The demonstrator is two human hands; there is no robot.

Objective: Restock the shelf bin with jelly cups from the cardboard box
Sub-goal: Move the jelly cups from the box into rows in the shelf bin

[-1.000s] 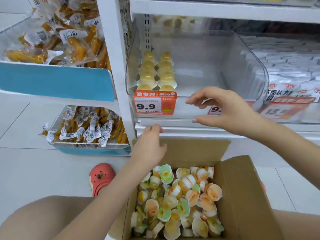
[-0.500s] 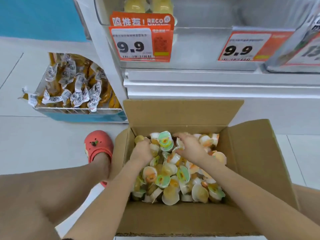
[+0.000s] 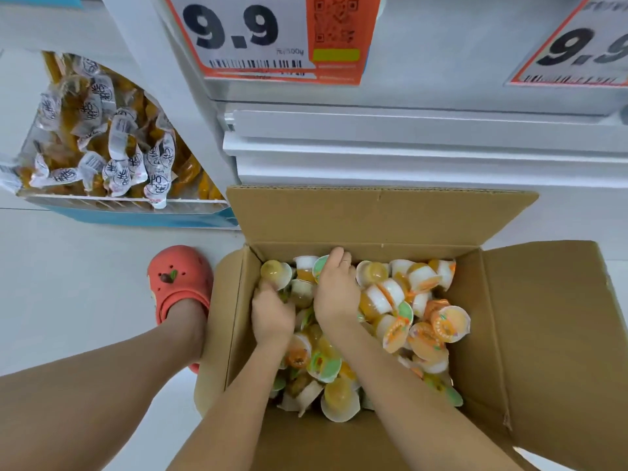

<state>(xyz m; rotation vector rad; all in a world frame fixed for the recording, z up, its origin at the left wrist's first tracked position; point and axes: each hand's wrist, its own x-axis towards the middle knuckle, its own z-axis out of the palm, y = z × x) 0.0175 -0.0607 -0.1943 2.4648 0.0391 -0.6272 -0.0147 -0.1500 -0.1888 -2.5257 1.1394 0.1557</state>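
Note:
An open cardboard box (image 3: pixel 384 220) stands on the floor against the shelf, heaped with small jelly cups (image 3: pixel 428 328) with orange, yellow and green lids. Both hands are down in the pile at the box's back left. My left hand (image 3: pixel 272 312) has its fingers curled into the cups, just below a yellow cup (image 3: pixel 275 271). My right hand (image 3: pixel 334 290) lies over the cups with its fingers bent around a green-lidded cup (image 3: pixel 320 266). Of the shelf bin (image 3: pixel 435 45) only the clear lower front shows at the top, behind a 9.9 price tag (image 3: pixel 268 39).
A wire basket of bagged yellow snacks (image 3: pixel 102 141) sits low at the left. My foot in a red clog (image 3: pixel 180 283) is beside the box's left wall. The white shelf base (image 3: pixel 407 151) runs behind the box. A wide flap (image 3: pixel 550 334) hangs open at the right.
One second ago my right hand was at the bin's front and my left hand over the box's back edge. Both have dropped into the box, and my view has tilted down and moved closer.

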